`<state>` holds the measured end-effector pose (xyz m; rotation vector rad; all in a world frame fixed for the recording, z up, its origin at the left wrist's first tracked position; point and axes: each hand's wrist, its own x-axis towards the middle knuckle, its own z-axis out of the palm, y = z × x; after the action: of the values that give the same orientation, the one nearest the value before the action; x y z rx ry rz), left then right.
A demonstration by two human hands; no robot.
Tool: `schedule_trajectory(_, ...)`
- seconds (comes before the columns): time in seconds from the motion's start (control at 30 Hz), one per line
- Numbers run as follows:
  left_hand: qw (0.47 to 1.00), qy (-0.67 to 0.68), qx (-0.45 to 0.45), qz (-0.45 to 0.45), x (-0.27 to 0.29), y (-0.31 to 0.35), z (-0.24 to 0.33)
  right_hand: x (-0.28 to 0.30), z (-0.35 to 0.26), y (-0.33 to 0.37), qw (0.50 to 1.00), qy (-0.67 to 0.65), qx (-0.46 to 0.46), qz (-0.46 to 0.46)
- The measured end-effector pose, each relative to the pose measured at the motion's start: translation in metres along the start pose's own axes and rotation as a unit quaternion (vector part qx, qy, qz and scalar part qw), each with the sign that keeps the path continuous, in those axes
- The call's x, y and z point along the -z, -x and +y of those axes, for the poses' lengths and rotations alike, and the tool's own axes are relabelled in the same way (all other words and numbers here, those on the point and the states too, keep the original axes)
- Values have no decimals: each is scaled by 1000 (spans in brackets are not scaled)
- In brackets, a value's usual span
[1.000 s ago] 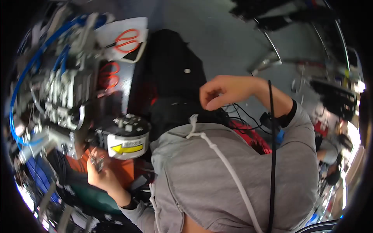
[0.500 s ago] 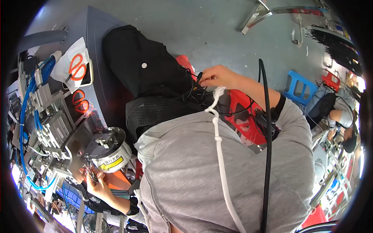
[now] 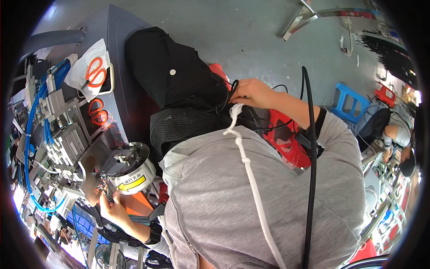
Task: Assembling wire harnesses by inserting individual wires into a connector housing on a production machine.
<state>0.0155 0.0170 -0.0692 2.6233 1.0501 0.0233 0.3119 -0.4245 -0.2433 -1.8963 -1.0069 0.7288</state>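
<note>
My right hand (image 3: 251,93), in front of my body over my lap, pinches a black cable (image 3: 234,88) that loops up past the fingertips. More black cable lies over the black cloth (image 3: 174,85) on my legs. My left hand (image 3: 113,210), at the lower left, is closed around the thin wire ends (image 3: 105,192) of some cables. Those ends sit beside a round metal machine drum (image 3: 132,179) with a yellow arrow. How the left fingers hold each wire is too small to make out.
Orange-handled scissors (image 3: 96,71) lie on a white bag at the bench's left, with a second orange-handled pair (image 3: 98,112) nearby. Machinery with blue air hoses (image 3: 27,148) stands far left. A red stool (image 3: 286,143) and a blue stool (image 3: 349,102) stand right; another person (image 3: 396,130) works beyond.
The view has shifted slightly, moving the bench and machine a little right and up. The cable at my right fingertips now shows as a more open loop. My left hand stays at the drum.
</note>
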Motion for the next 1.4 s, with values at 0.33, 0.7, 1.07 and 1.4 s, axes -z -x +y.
schedule_trajectory(0.33,988,-53,-125,67,-5,-6,-3,48,-29,-19,912,-321,-254,-3)
schedule_trajectory(0.7,990,-37,-134,36,2,-6,10,73,-28,-21,882,-406,-217,102)
schedule_trajectory(1.07,981,13,-192,10,34,-17,99,77,-84,-55,948,-301,-94,-43)
schedule_trajectory(1.4,960,14,-278,-10,25,-18,128,94,-87,-80,906,-377,-72,-177)
